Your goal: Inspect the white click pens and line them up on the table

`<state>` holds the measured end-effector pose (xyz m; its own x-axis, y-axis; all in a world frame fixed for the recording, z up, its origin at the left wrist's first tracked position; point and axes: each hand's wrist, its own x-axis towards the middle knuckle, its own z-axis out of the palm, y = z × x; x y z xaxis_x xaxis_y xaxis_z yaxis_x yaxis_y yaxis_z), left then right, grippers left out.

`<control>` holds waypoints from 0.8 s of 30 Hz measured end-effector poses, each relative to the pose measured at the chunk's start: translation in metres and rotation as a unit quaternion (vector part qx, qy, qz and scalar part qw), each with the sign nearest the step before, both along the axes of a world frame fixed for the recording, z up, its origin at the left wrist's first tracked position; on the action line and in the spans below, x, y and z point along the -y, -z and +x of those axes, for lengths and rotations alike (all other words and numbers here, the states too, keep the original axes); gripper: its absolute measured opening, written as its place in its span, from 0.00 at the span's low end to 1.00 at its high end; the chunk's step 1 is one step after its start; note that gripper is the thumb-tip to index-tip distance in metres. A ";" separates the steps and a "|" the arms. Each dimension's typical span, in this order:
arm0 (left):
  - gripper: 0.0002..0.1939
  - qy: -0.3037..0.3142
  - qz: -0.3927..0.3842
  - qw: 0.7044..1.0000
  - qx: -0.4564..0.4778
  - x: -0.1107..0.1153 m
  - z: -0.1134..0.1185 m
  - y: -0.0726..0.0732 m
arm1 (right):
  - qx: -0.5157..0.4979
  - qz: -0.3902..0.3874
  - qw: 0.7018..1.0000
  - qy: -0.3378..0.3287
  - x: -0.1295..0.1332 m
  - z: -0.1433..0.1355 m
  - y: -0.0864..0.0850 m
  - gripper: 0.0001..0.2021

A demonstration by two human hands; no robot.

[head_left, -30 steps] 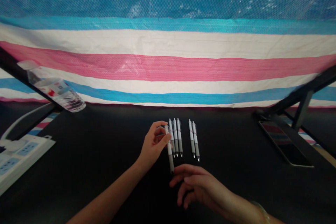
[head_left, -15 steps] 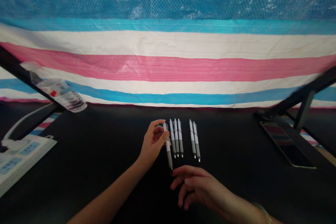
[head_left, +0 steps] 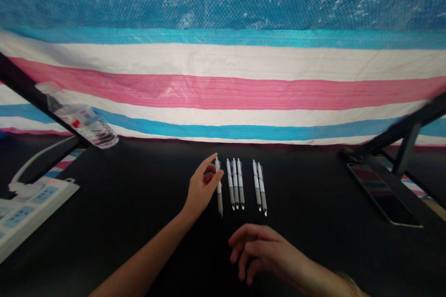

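My left hand [head_left: 202,184] pinches a white pen with a grey grip [head_left: 219,188] between thumb and fingers near its clip end, the tip toward me. Just right of it, a group of three matching pens [head_left: 235,185] lies side by side on the black table [head_left: 139,222]. Two more such pens [head_left: 259,188] lie close together a little farther right. Below the pens, my right hand [head_left: 259,250] hovers with its fingers loosely bent and apart, holding nothing.
At the left stand a white power strip [head_left: 38,202] with a plugged-in cable and a tilted clear water bottle [head_left: 87,120]. A dark phone [head_left: 381,195] lies at the right beside a black metal leg [head_left: 406,144]. Behind the table hangs a striped plastic sheet [head_left: 223,93].
The pen in my left hand has swung straighter, its tip moving away from my right hand to line up more with the others. My right hand has drawn slightly back from it.
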<state>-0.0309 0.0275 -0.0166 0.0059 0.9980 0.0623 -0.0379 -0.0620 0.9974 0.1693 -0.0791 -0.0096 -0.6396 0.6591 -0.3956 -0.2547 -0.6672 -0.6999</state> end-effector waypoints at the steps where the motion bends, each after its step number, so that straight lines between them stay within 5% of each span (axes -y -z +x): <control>1: 0.30 -0.001 0.006 1.000 -0.010 -0.001 -0.001 0.001 | 0.001 0.001 1.000 -0.001 0.000 0.000 0.000 0.14; 10: 0.30 0.010 0.024 0.995 -0.096 0.001 0.003 0.006 | 0.010 0.017 1.000 -0.009 -0.001 0.002 0.004 0.15; 16: 0.22 0.024 0.029 0.993 -0.113 0.002 0.003 0.003 | 0.151 0.196 0.969 0.001 -0.009 0.009 -0.016 0.12; 19: 0.19 0.029 0.050 0.990 -0.132 0.001 0.003 0.005 | 0.309 0.363 0.879 0.009 -0.015 0.016 -0.029 0.09; 24: 0.17 0.046 0.070 0.987 -0.140 0.003 0.003 0.005 | 0.517 0.627 0.582 -0.032 -0.023 0.028 -0.028 0.21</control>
